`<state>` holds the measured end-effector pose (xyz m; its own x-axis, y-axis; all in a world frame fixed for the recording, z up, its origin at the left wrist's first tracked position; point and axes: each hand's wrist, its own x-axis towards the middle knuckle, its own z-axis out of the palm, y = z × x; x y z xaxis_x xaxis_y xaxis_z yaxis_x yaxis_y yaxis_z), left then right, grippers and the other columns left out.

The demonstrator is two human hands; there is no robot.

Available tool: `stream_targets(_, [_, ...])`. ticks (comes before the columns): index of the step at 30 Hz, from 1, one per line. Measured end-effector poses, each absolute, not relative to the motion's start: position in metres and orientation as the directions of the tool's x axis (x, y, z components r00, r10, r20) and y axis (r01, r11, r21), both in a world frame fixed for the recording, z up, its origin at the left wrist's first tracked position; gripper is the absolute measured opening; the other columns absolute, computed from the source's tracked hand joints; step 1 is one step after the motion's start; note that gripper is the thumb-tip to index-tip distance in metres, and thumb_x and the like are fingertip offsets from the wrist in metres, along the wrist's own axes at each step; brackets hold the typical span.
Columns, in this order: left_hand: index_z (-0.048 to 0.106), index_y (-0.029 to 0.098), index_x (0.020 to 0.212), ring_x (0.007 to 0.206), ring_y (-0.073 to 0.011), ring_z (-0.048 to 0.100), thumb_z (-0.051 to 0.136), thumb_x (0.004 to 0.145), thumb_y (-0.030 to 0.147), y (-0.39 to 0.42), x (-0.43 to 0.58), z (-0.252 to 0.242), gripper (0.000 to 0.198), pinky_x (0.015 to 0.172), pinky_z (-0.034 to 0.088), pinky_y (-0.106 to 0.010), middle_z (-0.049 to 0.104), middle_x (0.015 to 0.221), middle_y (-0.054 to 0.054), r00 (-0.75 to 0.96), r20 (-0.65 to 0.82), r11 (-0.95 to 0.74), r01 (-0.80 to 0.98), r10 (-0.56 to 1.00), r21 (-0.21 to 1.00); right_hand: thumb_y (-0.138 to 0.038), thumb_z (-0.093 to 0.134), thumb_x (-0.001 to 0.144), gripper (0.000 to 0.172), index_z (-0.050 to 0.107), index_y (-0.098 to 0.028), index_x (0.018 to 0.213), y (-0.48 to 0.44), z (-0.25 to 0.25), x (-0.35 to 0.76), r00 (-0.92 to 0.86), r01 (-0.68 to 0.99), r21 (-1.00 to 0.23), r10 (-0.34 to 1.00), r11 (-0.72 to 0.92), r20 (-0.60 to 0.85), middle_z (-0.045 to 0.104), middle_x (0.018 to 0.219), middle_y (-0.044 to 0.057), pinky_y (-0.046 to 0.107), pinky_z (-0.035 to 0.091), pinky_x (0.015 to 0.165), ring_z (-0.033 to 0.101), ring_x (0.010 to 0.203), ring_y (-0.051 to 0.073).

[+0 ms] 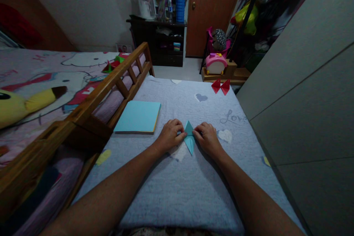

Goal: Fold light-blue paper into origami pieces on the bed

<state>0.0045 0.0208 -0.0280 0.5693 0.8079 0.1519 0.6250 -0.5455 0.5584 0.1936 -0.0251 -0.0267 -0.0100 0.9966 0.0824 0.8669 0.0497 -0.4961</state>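
Note:
A small folded piece of light blue paper (189,138) lies on the pale blue bedsheet (179,184), pointed at both ends. My left hand (170,134) presses its left side with curled fingers. My right hand (207,137) pinches its right edge, fingers bent together. Both hands rest on the sheet and touch the paper from either side. A stack of light blue square sheets (138,117) lies to the left of my left hand.
A red folded paper shape (221,86) sits at the far edge of the mattress. A wooden bed rail (110,84) runs along the left, with a second bed and a yellow plush toy (16,105) beyond. A grey wardrobe wall (304,92) stands on the right.

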Motion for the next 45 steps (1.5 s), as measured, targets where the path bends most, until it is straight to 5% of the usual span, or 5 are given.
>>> stream_targets(11, [0.063, 0.02, 0.086, 0.1, -0.0257, 0.051, 0.065, 0.088, 0.035, 0.011, 0.014, -0.03, 0.016, 0.089, 0.039, -0.04, 0.061, 0.098, -0.006, 0.441, 0.171, -0.473, 0.808, 0.881, 0.35, -0.029, 0.061, 0.092, 0.014, 0.07, -0.02, 0.087, -0.027, -0.032, 0.183, 0.057, 0.938, -0.348, 0.989, -0.006, 0.135, 0.065, 0.092, 0.006, 0.034, 0.031, 0.08, 0.052, 0.091, 0.023])
stream_targets(22, [0.063, 0.02, 0.091, 0.105, -0.0257, 0.05, 0.07, 0.084, 0.039, 0.014, 0.003, -0.026, 0.022, 0.093, 0.039, -0.039, 0.058, 0.103, -0.006, 0.522, 0.128, -0.518, 0.725, 0.843, 0.454, -0.029, 0.059, 0.092, 0.015, 0.068, -0.02, 0.084, -0.028, -0.03, 0.18, 0.056, 0.95, -0.314, 0.988, -0.01, 0.14, 0.066, 0.092, 0.008, 0.037, 0.032, 0.08, 0.052, 0.091, 0.025])
stream_targets(33, [0.07, 0.022, 0.096, 0.106, -0.0256, 0.051, 0.064, 0.088, 0.019, 0.013, 0.009, -0.024, 0.01, 0.093, 0.04, -0.041, 0.063, 0.105, -0.006, 0.5, 0.164, -0.517, 0.735, 0.85, 0.438, -0.02, 0.055, 0.094, 0.01, 0.065, -0.021, 0.092, -0.029, -0.029, 0.181, 0.026, 0.926, -0.376, 0.988, 0.034, 0.154, 0.065, 0.094, 0.006, 0.036, 0.031, 0.082, 0.051, 0.094, 0.024])
stream_targets(39, [0.072, 0.022, 0.101, 0.104, -0.0265, 0.053, 0.059, 0.093, 0.021, 0.01, 0.005, -0.015, 0.015, 0.095, 0.04, -0.043, 0.069, 0.102, -0.007, 0.767, 0.137, -0.778, 0.602, 0.626, 0.183, -0.022, 0.058, 0.092, 0.009, 0.067, -0.021, 0.091, -0.03, -0.029, 0.182, -0.021, 0.926, -0.37, 0.988, 0.076, 0.151, 0.064, 0.094, 0.006, 0.037, 0.031, 0.084, 0.051, 0.094, 0.024])
stream_targets(45, [0.066, 0.011, 0.113, 0.103, -0.0293, 0.057, 0.047, 0.093, 0.011, -0.02, 0.017, -0.004, 0.028, 0.094, 0.042, -0.045, 0.067, 0.108, -0.015, 0.752, -0.011, -0.752, 0.659, 0.659, -0.008, -0.034, 0.064, 0.088, 0.014, 0.067, -0.024, 0.097, -0.031, -0.03, 0.18, 0.019, 0.944, -0.329, 0.99, 0.029, 0.141, 0.06, 0.098, 0.007, 0.039, 0.031, 0.085, 0.049, 0.096, 0.026])
